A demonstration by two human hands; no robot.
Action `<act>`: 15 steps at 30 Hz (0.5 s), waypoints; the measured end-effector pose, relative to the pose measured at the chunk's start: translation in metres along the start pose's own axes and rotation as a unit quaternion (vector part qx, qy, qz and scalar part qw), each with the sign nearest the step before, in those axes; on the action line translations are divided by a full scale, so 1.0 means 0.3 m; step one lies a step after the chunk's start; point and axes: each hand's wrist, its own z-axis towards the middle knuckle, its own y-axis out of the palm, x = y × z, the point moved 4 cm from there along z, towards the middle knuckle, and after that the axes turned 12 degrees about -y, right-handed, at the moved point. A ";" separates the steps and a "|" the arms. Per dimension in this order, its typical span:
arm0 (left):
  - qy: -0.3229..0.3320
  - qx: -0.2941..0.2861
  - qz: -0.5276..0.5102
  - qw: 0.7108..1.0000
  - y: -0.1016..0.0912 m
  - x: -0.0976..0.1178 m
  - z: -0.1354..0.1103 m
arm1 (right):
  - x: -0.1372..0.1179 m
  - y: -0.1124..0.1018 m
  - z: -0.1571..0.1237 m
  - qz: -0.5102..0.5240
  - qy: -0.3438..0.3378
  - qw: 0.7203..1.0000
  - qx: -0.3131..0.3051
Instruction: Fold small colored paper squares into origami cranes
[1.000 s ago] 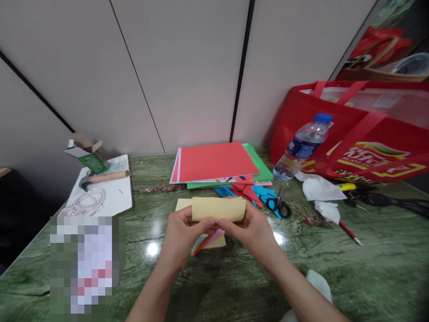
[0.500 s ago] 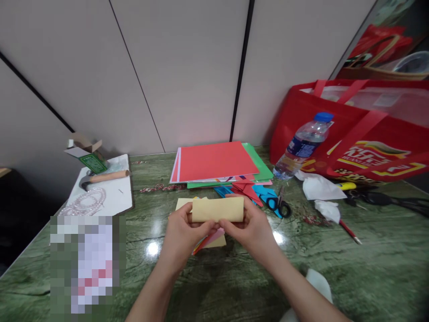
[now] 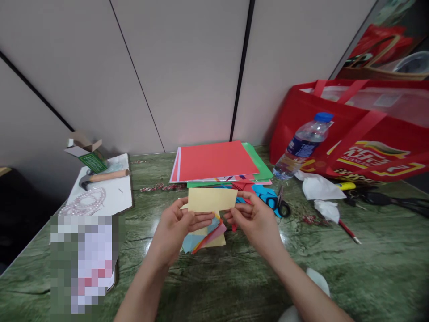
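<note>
A pale yellow strip of paper (image 3: 212,200) is held up between my two hands above the table. My left hand (image 3: 177,226) is closed on its left end, thumb in front and fingers stretching along its lower edge. At the opposite end, the thumb and fingers of my right hand (image 3: 256,219) pinch the strip. Under and behind it lies a small pile of coloured papers (image 3: 204,239), blue, orange, pink and yellow, partly covered by my hands. Scissors with black handles (image 3: 279,205) rest on blue paper pieces (image 3: 264,193) right of my right hand.
A stack of coloured sheets (image 3: 217,162) lies near the wall. To the right are a water bottle (image 3: 303,145), a red bag (image 3: 362,129), crumpled tissue (image 3: 320,187) and a red pen (image 3: 349,231). On the left, a white board (image 3: 115,194) bears a hammer-like tool (image 3: 107,176), beads and a green box (image 3: 92,160).
The strip has risen slightly and now shows a flat face. My hands have spread a little apart, thumbs no longer together at its lower middle, exposing more of the paper pile.
</note>
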 end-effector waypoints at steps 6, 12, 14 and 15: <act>0.044 0.040 0.058 0.997 -0.028 0.018 -0.002 | -0.004 -0.045 0.026 -0.015 -0.040 0.997 0.066; 0.076 0.022 0.149 0.986 -0.002 -0.024 0.020 | -0.023 -0.009 -0.005 -0.056 -0.106 0.992 0.030; 0.091 0.011 0.177 0.980 0.009 -0.030 0.020 | -0.039 0.005 -0.019 -0.089 -0.161 0.983 0.003; 0.100 0.006 0.190 0.977 0.015 -0.030 0.018 | -0.048 0.010 -0.026 -0.107 -0.185 0.977 -0.008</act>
